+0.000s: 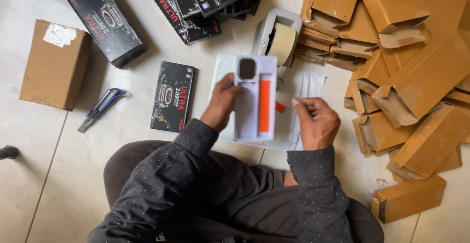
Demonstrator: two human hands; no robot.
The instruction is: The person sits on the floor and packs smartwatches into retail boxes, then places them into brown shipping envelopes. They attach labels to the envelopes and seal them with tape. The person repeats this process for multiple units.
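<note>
Tray [249, 110] with watch and orange strap sits gripped in my left hand [221, 102]; right hand [317, 121] pinches something unidentifiable; brown cartons [421, 76] beside it lie open, unfilled.

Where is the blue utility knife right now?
In the head view, the blue utility knife lies on the floor at left, between the brown carton and a black box.

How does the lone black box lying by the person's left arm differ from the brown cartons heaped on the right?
The black box is glossy and printed with a watch picture; the brown cartons are plain cardboard. The black box lies flat, closed and alone on the floor; the brown cartons are heaped together at odd angles, several with end flaps open. Both are long, rectangular boxes.
</note>
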